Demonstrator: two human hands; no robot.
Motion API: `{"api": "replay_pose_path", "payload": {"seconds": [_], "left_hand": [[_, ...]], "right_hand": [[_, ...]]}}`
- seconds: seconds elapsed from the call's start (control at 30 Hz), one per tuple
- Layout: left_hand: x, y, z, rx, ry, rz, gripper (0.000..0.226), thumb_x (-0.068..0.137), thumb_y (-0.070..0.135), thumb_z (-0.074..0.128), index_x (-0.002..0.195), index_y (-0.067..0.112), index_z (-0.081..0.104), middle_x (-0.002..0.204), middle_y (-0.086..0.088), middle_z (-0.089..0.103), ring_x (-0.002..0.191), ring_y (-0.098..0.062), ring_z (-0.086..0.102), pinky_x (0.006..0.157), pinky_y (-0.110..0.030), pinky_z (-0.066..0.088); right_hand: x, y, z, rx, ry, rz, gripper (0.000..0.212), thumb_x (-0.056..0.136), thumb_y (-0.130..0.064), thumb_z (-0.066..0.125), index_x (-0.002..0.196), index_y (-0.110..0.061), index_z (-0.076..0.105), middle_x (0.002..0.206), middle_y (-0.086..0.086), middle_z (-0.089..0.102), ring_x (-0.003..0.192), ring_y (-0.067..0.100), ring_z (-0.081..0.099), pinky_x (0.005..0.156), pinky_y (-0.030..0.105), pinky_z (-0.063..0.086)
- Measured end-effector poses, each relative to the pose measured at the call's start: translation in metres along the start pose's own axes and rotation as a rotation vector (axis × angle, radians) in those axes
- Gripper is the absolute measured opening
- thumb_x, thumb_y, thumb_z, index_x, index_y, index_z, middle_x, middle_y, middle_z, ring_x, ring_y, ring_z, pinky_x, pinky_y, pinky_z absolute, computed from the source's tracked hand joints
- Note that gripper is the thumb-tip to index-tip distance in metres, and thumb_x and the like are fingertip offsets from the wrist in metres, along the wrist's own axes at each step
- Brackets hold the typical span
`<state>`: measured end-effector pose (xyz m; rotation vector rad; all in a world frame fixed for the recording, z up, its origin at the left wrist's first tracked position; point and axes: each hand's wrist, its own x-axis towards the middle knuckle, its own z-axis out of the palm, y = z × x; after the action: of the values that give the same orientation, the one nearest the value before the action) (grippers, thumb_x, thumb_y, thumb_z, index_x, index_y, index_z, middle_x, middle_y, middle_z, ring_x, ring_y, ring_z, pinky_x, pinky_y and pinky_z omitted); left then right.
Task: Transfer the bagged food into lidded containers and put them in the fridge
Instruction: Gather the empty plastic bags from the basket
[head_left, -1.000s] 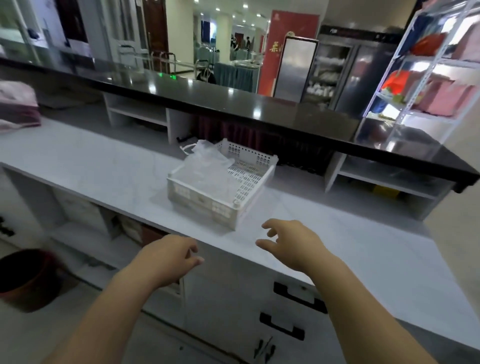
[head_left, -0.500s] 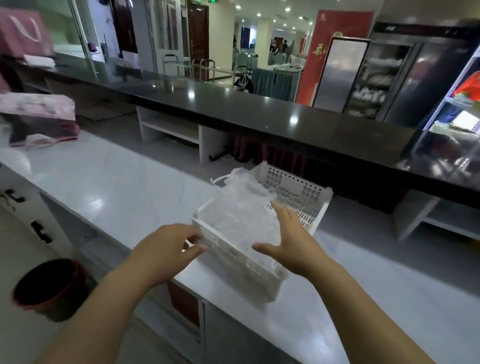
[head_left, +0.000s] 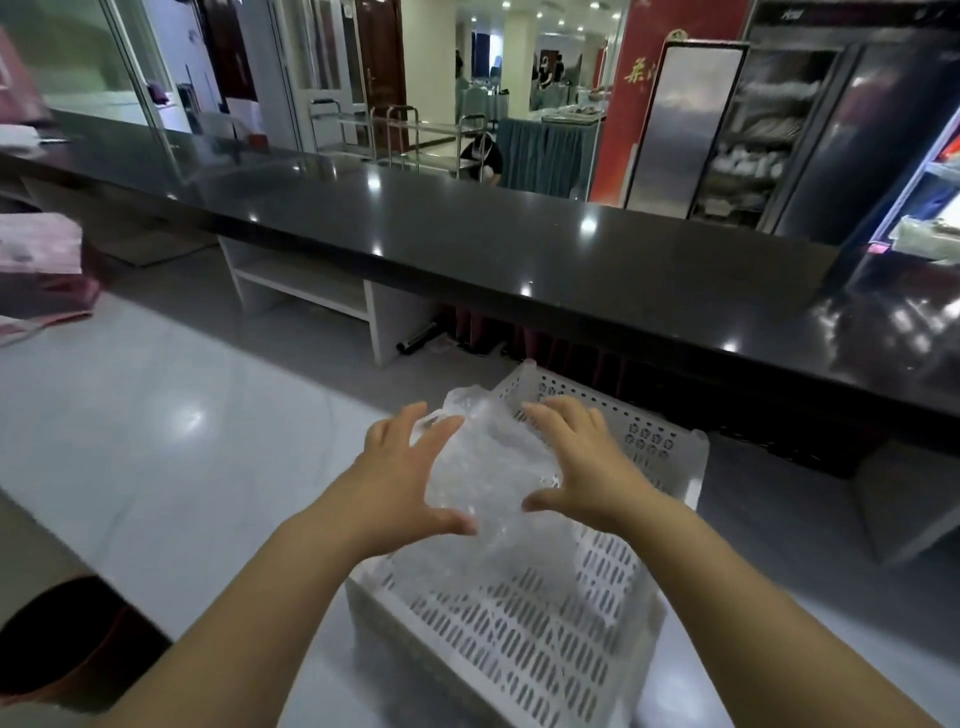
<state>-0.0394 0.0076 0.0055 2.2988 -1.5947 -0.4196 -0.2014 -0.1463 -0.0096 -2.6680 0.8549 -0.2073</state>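
A white perforated plastic basket (head_left: 519, 644) stands on the pale marble counter (head_left: 156, 441) right in front of me. Crumpled clear plastic bags (head_left: 488, 467) lie heaped in its far half; what they hold is not visible. My left hand (head_left: 400, 473) is at the left side of the heap and my right hand (head_left: 582, 462) at the right side, fingers spread and straight, palms toward the plastic. Both hands touch or nearly touch the bags without closing round them.
A long black raised counter (head_left: 519, 249) runs behind the basket. Pink folded cloth (head_left: 36, 265) lies at the far left. A dark red bin (head_left: 62, 644) stands on the floor at lower left. Glass-door fridges (head_left: 769, 130) stand at the back right.
I have come closer to the basket. Both hands moved forward from the basket's near edge to either side of the plastic bags.
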Motion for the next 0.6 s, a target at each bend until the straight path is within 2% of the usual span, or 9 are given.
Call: {"api": "replay_pose_path", "payload": {"seconds": [0.07,0.1,0.13,0.2,0.27,0.37,0.43,0.5,0.6], "left_hand": [[0.009,-0.001,0.007,-0.003,-0.026,-0.018,0.106,0.064,0.061,0.072,0.145,0.043,0.006,0.154,0.015,-0.001,0.143,-0.015,-0.001,0.112,-0.040,0.028],[0.011,-0.003,0.010,-0.003,-0.031,-0.013,0.105,0.065,0.060,0.072,0.145,0.042,0.006,0.154,0.014,0.003,0.142,-0.014,0.001,0.112,-0.038,0.027],[0.013,-0.004,0.012,-0.008,-0.033,-0.004,0.104,0.065,0.060,0.072,0.145,0.040,0.008,0.154,0.014,0.006,0.142,-0.013,0.004,0.111,-0.037,0.027],[0.013,-0.007,0.015,-0.029,-0.028,0.010,0.100,0.065,0.060,0.072,0.143,0.039,0.013,0.152,0.016,0.013,0.139,-0.010,0.010,0.109,-0.034,0.031],[0.011,-0.010,0.017,-0.054,-0.035,0.008,0.095,0.066,0.058,0.072,0.141,0.038,0.018,0.149,0.018,0.017,0.137,-0.008,0.014,0.108,-0.032,0.032],[0.005,-0.011,0.017,-0.114,-0.067,0.000,0.090,0.064,0.057,0.074,0.138,0.038,0.025,0.144,0.021,0.023,0.133,-0.005,0.020,0.106,-0.030,0.033],[0.001,-0.011,0.017,-0.166,-0.085,-0.001,0.090,0.061,0.057,0.076,0.135,0.040,0.027,0.135,0.026,0.026,0.130,-0.003,0.024,0.105,-0.029,0.034],[-0.003,-0.013,0.018,-0.224,-0.094,0.003,0.091,0.057,0.057,0.079,0.132,0.043,0.028,0.127,0.030,0.027,0.126,-0.002,0.026,0.105,-0.028,0.033],[-0.010,-0.014,0.019,-0.301,-0.038,0.047,0.081,0.056,0.053,0.080,0.124,0.045,0.035,0.125,0.030,0.036,0.119,0.000,0.036,0.096,-0.021,0.038]], "right_hand": [[0.016,0.004,0.006,0.044,-0.102,0.026,0.119,0.066,-0.041,0.082,0.149,-0.035,-0.003,0.158,-0.014,-0.004,0.145,0.018,0.000,0.118,0.044,0.016],[0.022,0.004,0.009,0.084,-0.155,0.041,0.123,0.065,-0.039,0.082,0.148,-0.036,-0.008,0.158,-0.014,-0.006,0.146,0.017,0.000,0.118,0.043,0.015],[0.027,0.004,0.012,0.124,-0.196,0.052,0.124,0.066,-0.035,0.083,0.148,-0.037,-0.010,0.159,-0.011,0.000,0.146,0.018,0.007,0.117,0.040,0.018],[0.033,0.002,0.019,0.170,-0.234,0.077,0.120,0.067,-0.029,0.082,0.148,-0.038,-0.005,0.153,-0.002,0.029,0.136,0.021,0.034,0.107,0.035,0.034],[0.035,0.001,0.026,0.177,-0.210,0.122,0.104,0.068,-0.029,0.081,0.149,-0.033,0.014,0.138,-0.001,0.049,0.122,0.021,0.049,0.097,0.033,0.043],[0.032,0.006,0.034,0.209,-0.182,0.160,0.061,0.070,-0.036,0.078,0.125,-0.025,0.056,0.120,-0.004,0.063,0.106,0.015,0.059,0.093,0.035,0.049],[0.024,0.007,0.033,0.320,-0.190,0.183,0.043,0.073,-0.034,0.076,0.113,-0.021,0.066,0.110,-0.005,0.068,0.098,0.011,0.063,0.092,0.036,0.051],[0.012,0.003,0.025,0.530,-0.162,0.217,0.026,0.077,-0.026,0.075,0.101,-0.018,0.071,0.101,-0.005,0.072,0.092,0.007,0.067,0.091,0.034,0.052],[-0.007,-0.014,0.006,0.772,-0.081,0.234,0.005,0.082,-0.013,0.070,0.086,-0.014,0.072,0.084,0.000,0.075,0.078,0.012,0.071,0.077,0.029,0.057]]}}
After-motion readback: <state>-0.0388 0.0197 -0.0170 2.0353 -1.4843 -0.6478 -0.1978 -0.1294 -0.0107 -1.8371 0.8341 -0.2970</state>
